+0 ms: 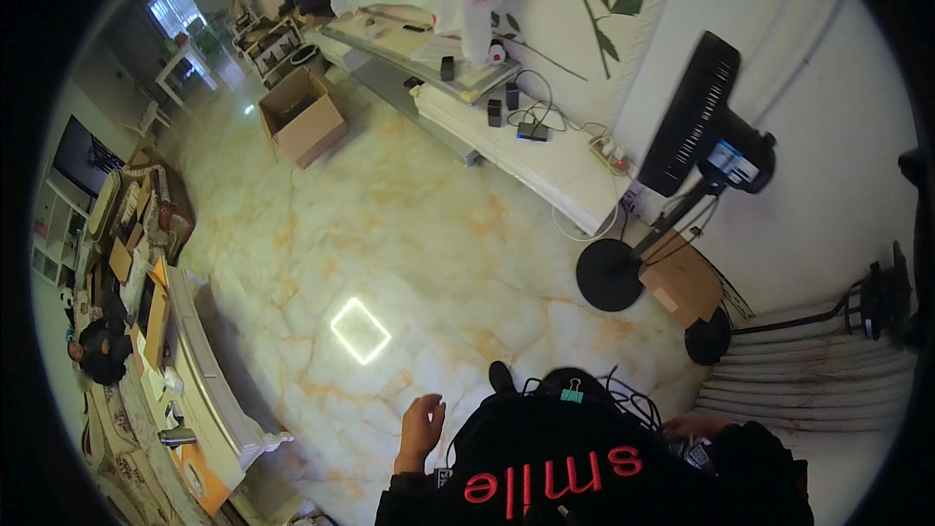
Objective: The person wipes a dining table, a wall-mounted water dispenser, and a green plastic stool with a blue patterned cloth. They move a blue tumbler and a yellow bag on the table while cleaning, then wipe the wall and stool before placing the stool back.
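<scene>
The left hand (421, 426) hangs free at the person's side over the marble floor (409, 234), fingers loosely spread and curled a little, holding nothing; it touches no object, and the nearest thing to it is the black top (584, 468) worn by the person, with a small teal clip (572, 394) and thin black cables (623, 394) at the chest. The right hand (693, 427) is mostly hidden behind the body near the edge of a striped white bed or sofa (808, 380), and it seems to rest on a small dark patterned item; whether its fingers are closed on anything I cannot tell. A dark shoe tip (500, 374) shows just ahead of the torso, so the person stands upright on bare floor. A bright square of reflected light (360, 330) lies on the tiles ahead of the left hand. Open room runs forward across the middle of the floor; it is bounded on the person's left by a long white surface (209, 370) crowded with boxes and clutter, on the right by a black standing fan (696, 127) with a cardboard box (682, 278) at its base, and farther off by a low white shelf (526, 151) carrying chargers and a power strip, with an open cardboard carton (302, 117) beyond.
</scene>
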The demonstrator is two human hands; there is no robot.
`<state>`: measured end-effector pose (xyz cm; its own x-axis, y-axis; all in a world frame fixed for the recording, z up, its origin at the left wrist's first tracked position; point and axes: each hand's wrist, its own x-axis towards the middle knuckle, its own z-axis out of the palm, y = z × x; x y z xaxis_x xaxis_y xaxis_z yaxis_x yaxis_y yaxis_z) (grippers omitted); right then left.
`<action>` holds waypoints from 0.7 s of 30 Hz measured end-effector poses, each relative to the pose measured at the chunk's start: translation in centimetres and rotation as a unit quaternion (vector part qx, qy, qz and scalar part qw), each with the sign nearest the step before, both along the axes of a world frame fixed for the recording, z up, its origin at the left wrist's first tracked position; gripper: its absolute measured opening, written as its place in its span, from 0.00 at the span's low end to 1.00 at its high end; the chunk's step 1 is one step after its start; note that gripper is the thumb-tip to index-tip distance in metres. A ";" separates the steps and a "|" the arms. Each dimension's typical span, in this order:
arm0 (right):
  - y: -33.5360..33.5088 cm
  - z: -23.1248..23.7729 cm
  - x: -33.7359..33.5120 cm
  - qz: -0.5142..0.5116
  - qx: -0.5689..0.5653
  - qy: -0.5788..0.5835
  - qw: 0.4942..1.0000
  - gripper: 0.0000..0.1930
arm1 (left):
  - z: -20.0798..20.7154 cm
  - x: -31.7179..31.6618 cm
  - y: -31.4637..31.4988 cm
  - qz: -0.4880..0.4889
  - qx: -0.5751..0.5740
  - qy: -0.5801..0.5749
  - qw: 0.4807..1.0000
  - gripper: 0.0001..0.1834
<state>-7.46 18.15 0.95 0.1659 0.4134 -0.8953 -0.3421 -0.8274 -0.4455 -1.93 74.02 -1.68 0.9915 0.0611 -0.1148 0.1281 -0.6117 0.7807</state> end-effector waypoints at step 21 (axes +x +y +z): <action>31.2 4.1 54.9 -0.018 -0.001 -0.008 1.000 0.19 | 0.4 40.0 27.5 0.115 -0.063 0.085 0.988 0.11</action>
<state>47.41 49.35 5.08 0.1946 0.4059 -0.8930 -0.3649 -0.8151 -0.4500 38.04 101.54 -1.28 0.9187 0.2578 -0.2991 0.3882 -0.4509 0.8038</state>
